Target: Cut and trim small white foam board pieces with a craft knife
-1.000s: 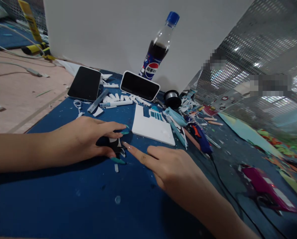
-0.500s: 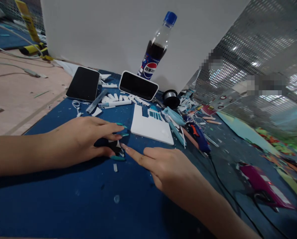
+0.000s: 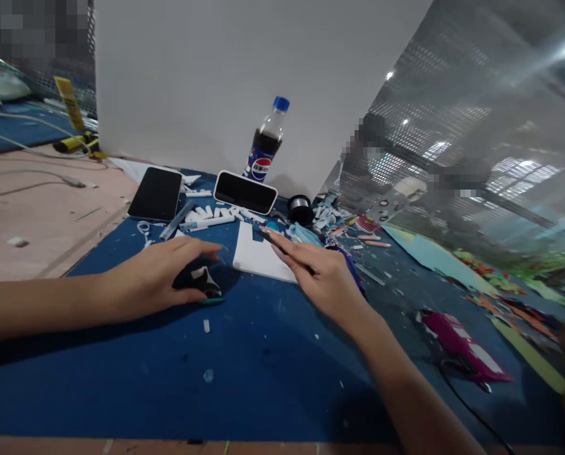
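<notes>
My left hand (image 3: 162,273) rests on the blue mat (image 3: 150,385), its thumb and fingers spread apart. A small black-and-white piece (image 3: 206,282) lies in that gap, close to the thumb; whether the thumb touches it is unclear. My right hand (image 3: 327,275) reaches over a white board (image 3: 261,264) with a notch cut in it. Its thumb and fingertips come close together above the notch. Anything between those fingertips is hidden or too small to name. The hand also covers part of the board.
Behind the board lie white offcuts (image 3: 211,221), a phone (image 3: 246,193), a tablet (image 3: 155,193) and a wire spool (image 3: 300,209). A cola bottle (image 3: 263,148) stands behind the phone. To the right are a magenta case (image 3: 462,344), a black cable (image 3: 469,411) and coloured scraps.
My right hand has left the black-and-white piece and moved forward onto the white board. My left fingers have opened wider around the piece. The camera view has tilted up.
</notes>
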The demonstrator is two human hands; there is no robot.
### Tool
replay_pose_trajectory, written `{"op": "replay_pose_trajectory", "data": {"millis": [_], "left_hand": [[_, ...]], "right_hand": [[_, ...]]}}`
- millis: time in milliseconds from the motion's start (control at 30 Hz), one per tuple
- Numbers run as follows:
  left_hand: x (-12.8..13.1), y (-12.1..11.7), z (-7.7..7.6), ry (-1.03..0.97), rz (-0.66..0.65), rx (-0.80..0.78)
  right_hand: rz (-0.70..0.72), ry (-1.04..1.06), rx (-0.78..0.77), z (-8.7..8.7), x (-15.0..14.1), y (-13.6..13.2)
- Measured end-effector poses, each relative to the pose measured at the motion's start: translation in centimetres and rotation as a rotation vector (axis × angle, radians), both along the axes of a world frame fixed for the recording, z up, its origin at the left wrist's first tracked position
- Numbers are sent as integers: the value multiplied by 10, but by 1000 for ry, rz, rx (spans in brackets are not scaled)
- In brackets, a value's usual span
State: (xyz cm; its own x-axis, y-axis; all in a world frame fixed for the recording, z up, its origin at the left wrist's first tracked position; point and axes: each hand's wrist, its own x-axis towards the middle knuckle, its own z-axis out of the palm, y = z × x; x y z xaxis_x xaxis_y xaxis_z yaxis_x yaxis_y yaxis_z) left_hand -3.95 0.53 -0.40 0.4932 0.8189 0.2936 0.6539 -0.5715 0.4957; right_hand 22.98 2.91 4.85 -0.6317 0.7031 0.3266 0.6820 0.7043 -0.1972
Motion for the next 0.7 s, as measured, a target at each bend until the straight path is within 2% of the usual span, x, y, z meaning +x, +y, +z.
{"op": "replay_pose_trajectory", "data": {"millis": [233,333,467,533,600,667,700], "left_hand": [[12,-8,-2,268,201,168],[18,-10,0,290,138,130],[24,-11,9,227,50,1],[27,-8,12,196,28,-64],[31,-4,14,148,5,-51],[37,2,15,92,-23,75],[40,4,15,65,-26,161]], "right_hand": [[-15,-70,13,-8,-3,4],[-3,-69,-12,-10,-3,3],[3,-8,-70,-14,-2,3],[-9,104,-166,-17,-4,3],[-65,296,-382,-19,-8,2],[-147,487,-633,-19,-14,-1],[-173,526,-712,-18,-16,-3]]}}
